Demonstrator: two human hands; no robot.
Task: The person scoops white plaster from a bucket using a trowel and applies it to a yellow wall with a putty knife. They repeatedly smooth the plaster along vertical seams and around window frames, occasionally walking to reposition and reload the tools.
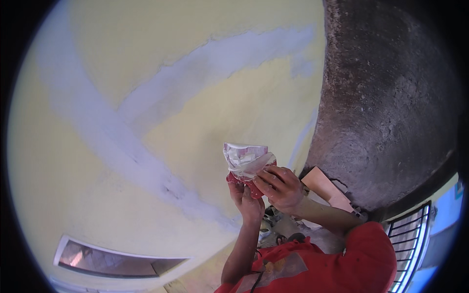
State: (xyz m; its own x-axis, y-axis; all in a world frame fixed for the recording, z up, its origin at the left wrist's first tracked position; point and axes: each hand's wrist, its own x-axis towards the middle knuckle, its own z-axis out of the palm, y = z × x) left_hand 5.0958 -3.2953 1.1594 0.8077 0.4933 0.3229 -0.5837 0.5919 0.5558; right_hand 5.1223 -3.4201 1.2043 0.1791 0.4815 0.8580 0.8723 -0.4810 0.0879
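"where is the red tool (252,188) with the white paste (240,157) on it?"

"in front of the yellow wall (254,105), between the person's hands. its red lower part sits in the left hand (250,207), which grips it from below; the crumpled-looking paste rises above those fingers."

"and the right hand (284,189)?"

"just right of it, fingers bent over the tool's right edge and touching it. the thumb is hidden, so i can't tell whether it grips or only presses."

"what's around?"

"pale patched bands (119,139) across the wall, and a dark, rough surface (391,97) at right."
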